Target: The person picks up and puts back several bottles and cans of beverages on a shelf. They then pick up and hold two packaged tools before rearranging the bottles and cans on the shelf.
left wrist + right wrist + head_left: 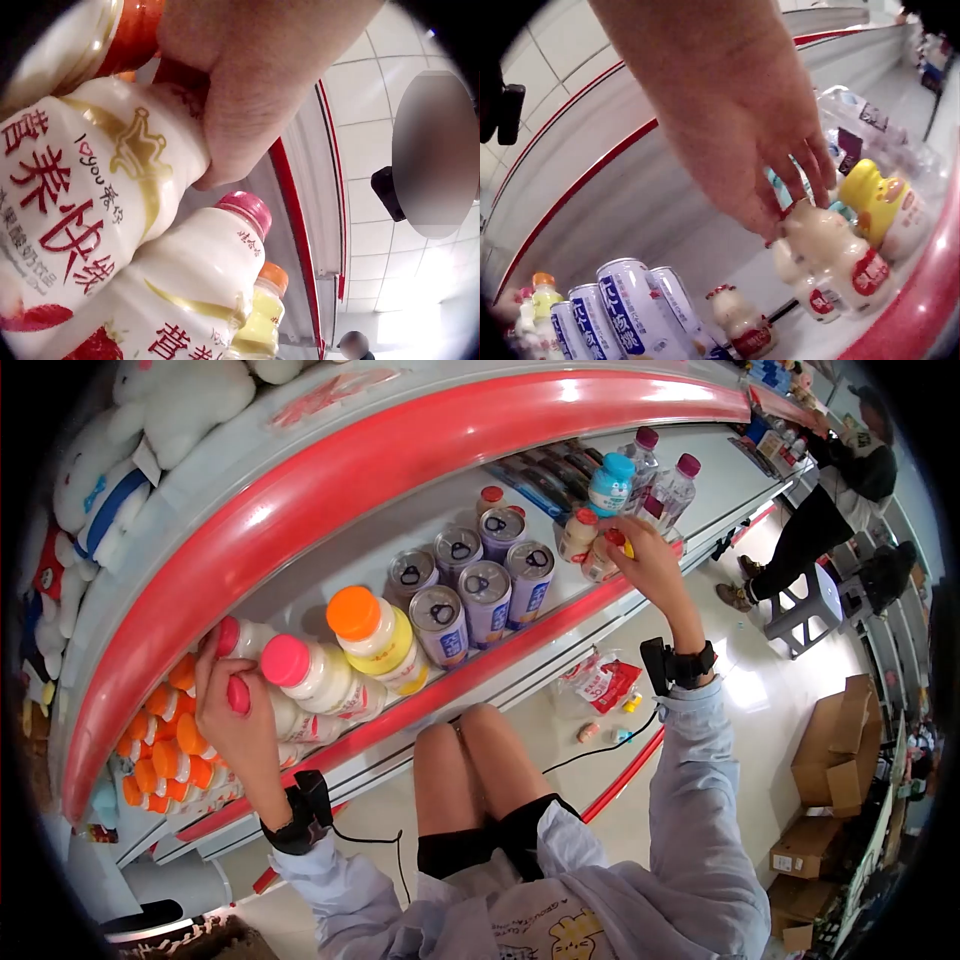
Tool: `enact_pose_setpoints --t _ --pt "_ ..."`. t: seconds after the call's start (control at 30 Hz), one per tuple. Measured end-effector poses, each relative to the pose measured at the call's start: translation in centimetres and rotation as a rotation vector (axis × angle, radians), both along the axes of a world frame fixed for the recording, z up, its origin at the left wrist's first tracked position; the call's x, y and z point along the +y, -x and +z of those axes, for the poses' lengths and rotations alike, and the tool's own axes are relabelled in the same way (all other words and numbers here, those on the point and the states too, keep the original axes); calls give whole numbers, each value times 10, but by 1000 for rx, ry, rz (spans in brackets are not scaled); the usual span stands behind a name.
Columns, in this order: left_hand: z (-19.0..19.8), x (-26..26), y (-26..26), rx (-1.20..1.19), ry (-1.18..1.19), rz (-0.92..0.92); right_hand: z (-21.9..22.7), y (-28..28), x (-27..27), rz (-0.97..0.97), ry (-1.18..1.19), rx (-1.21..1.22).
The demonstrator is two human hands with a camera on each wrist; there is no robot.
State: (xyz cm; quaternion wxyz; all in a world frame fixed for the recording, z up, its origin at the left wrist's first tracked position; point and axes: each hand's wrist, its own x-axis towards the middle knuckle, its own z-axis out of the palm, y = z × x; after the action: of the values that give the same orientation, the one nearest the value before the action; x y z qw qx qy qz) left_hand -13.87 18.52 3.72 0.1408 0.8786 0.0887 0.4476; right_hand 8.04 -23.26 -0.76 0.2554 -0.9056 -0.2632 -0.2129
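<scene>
Two hands at work on our shelf (600, 480): left hand (232, 705) grasps a pink-capped bottle (238, 695) at lower left, right hand (648, 560) pinches a small red-capped bottle (603, 556) upper right. Restocking appears midway; next, seat each upright.

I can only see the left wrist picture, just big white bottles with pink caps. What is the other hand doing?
Observer: The right hand pinches a small red-capped bottle on the shelf.
Child: Are there cans too?
Observer: Yes, six silver cans stand between the hands.
Child: Anything on the floor?
Observer: A red and white packet lies there, and cardboard boxes sit to the right.
</scene>
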Motion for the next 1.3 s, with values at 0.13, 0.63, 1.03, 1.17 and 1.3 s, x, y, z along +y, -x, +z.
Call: enact_pose_setpoints --t 0.13,0.63,1.03,1.17,1.3 --pt "-2 2 0 5 8 11 10 -11 26 -126 13 -219" --pt "0 0 -1 -7 0 -6 -16 -42 30 -57 16 -155" --pt "-1 -2 -1 -3 24 21 6 -42 96 127 161 -236" --pt "0 -2 0 4 52 14 7 -50 102 178 272 -256" --pt "0 -3 -1 -1 38 14 2 -66 82 139 265 -369"
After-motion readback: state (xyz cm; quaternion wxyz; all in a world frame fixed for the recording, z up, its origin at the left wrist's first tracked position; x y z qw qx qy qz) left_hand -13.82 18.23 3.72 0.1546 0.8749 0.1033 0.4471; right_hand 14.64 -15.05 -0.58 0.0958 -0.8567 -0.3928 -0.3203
